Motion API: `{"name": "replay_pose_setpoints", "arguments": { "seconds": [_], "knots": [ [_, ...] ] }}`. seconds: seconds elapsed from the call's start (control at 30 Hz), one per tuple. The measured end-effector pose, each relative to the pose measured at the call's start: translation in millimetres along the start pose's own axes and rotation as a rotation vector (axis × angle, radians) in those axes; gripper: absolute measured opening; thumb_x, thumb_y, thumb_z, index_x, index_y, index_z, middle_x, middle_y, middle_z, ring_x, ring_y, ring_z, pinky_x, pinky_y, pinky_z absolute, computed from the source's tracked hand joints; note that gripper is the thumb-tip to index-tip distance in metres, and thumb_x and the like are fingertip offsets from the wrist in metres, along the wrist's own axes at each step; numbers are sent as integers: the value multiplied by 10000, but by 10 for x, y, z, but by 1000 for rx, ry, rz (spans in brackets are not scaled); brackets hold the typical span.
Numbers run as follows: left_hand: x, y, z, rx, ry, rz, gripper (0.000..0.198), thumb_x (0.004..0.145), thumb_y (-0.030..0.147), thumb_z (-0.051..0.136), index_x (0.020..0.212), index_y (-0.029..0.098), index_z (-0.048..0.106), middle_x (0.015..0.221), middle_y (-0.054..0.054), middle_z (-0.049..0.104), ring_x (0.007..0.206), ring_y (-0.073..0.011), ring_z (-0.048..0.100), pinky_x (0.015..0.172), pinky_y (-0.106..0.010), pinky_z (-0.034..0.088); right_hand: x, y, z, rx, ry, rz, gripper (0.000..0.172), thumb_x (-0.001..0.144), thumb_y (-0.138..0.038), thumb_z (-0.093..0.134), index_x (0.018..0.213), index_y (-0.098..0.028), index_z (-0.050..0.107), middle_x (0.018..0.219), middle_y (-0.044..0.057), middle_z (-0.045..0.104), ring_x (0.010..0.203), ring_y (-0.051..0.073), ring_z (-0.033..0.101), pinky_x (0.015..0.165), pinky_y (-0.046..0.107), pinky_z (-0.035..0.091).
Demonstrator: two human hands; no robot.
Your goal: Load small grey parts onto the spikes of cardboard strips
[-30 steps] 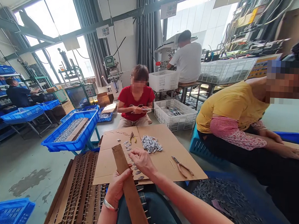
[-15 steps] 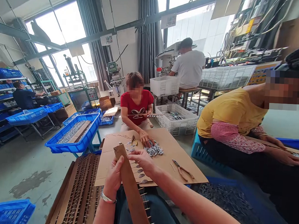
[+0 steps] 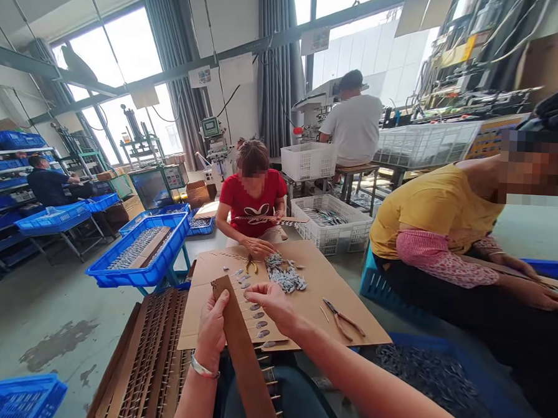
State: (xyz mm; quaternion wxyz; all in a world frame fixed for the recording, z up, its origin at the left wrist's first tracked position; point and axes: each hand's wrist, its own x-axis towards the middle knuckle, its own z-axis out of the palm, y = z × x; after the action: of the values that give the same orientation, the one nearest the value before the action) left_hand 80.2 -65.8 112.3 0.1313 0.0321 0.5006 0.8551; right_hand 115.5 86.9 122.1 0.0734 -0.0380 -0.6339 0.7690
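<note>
Cardboard strip (image 3: 248, 363) — grey pile (image 3: 288, 280) beyond, pliers (image 3: 336, 311) right

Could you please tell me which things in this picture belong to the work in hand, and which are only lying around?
Seem to belong to the work:
cardboard strip, in the left hand
row of grey pieces, by the right hand
grey pile on the cardboard sheet

Apparently only lying around:
pliers with reddish handles
pliers with yellow handles
blue basket on the floor

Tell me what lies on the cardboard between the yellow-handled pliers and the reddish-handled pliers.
A heap of small grey pieces, then a thin pale stick close beside the reddish-handled pliers; the head view shows both.
</note>
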Motion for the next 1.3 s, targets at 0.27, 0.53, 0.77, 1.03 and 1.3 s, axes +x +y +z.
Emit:
{"name": "replay_pose_setpoints", "arguments": {
  "seconds": [0.27,0.53,0.77,1.03,1.3],
  "knots": [
    [53,-26,30,9,-7,-28,401,755,307,789,1134,203,709,1079,-80,780,991,-279,729,837,-354,600,243,7,-360,-656,2,-42,263,850,-374,586,838,-158,736,763,36,715,680,156,600,611,258,413],
    [182,-1,-257,45,98,-63,409,705,282,820,1079,177,691,799,-45,785,724,-203,736,639,-271,588,2,278,-1656,-1256,357,243,176,807,-176,663,970,-115,688,1096,222,696,1081,331,642,894,379,448],
    [190,-63,-101,56,67,-68,440,684,314,840,1062,162,673,812,-64,788,742,-211,733,647,-278,576,-139,639,-1852,-1133,469,307,133,872,-195,584,923,-102,663,1125,260,677,1176,363,599,987,434,409],
    [144,-124,-93,58,60,-47,509,591,419,892,963,137,689,785,-71,776,679,-194,705,623,-278,553,-188,428,-1632,-450,412,187,215,965,-238,401,804,-187,535,829,87,696,834,199,697,787,328,544],
    [89,-130,27,89,25,20,475,638,442,865,977,154,697,837,-65,771,757,-212,713,693,-300,550,-518,-265,-650,412,-126,436,210,799,-136,751,973,-142,632,773,1,675,580,59,595,510,143,446]
  ]
}}
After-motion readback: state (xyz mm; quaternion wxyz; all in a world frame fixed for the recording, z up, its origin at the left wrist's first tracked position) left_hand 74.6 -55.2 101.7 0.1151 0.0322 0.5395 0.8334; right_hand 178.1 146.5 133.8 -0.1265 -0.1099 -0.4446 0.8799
